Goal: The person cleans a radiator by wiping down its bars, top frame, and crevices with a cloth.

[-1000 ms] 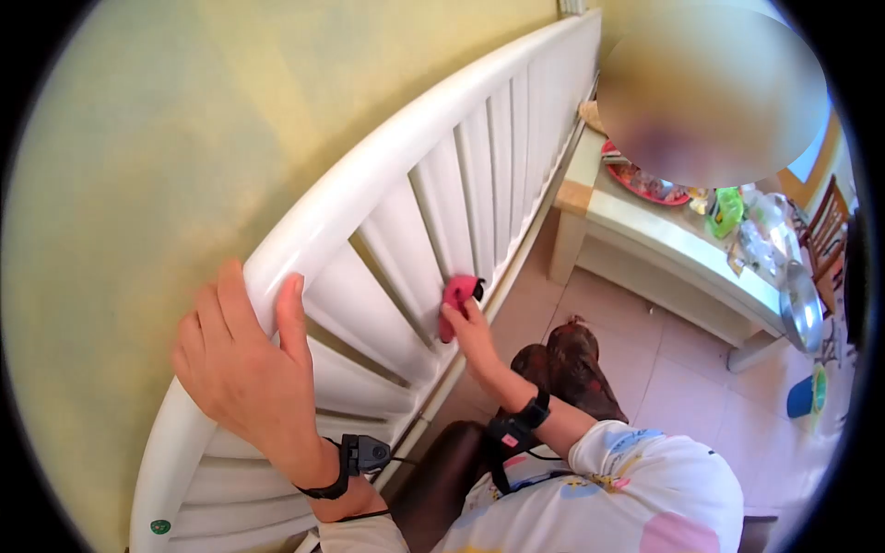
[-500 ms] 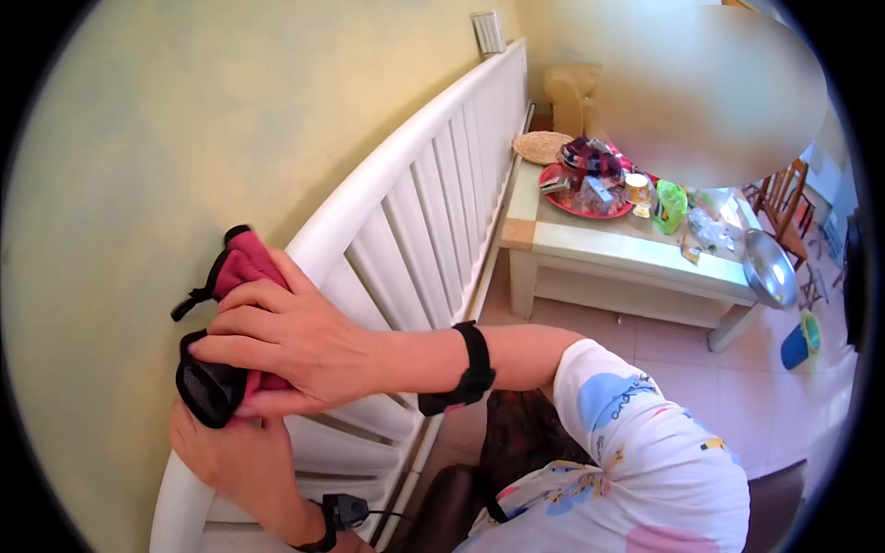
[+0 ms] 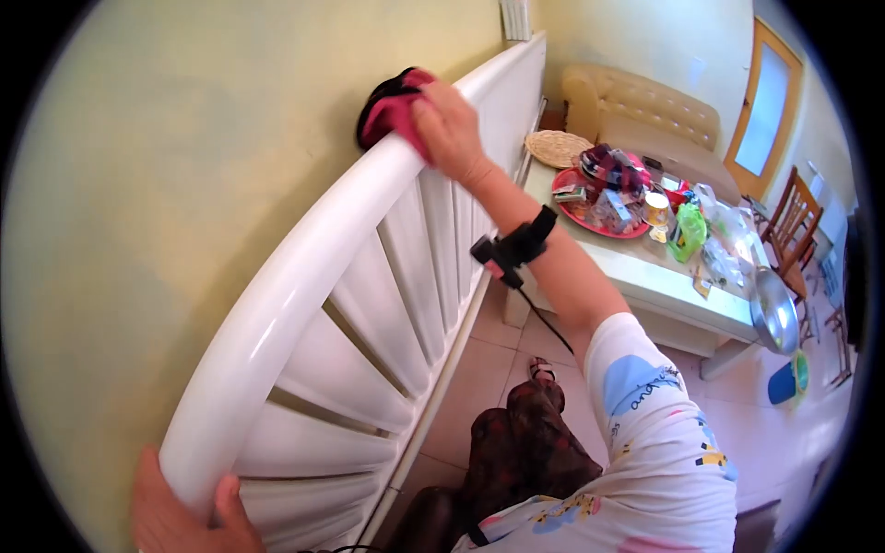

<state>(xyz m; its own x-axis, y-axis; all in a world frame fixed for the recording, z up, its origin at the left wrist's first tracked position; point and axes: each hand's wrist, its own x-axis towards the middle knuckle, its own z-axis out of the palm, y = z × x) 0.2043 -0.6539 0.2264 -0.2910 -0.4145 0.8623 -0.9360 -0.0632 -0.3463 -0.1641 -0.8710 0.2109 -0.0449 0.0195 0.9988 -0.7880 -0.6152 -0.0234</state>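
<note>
My right hand [image 3: 450, 132] is closed over a crimson cloth with black trim [image 3: 395, 115], pressed against the far part of a white rail's rounded top [image 3: 267, 309]. Part of the cloth is hidden under my fingers and hangs on the wall side. At the near end of the same rail, my left hand [image 3: 184, 516] grips the top bar, thumb on one side and fingers on the other. White slats [image 3: 373, 300] fan out beneath the bar.
A yellowish wall [image 3: 184, 138] runs close along the rail's left. To the right stands a low table [image 3: 636, 276] with a red tray [image 3: 604, 224], a woven mat [image 3: 556, 147], a green bag [image 3: 688, 230] and a metal bowl [image 3: 772, 311]. Beyond are a tan sofa [image 3: 645, 101] and a blue bin [image 3: 783, 383].
My right hand has slid the cloth up and away along the rail. My left hand, earlier beside the cloth, now holds the near end of the bar.
</note>
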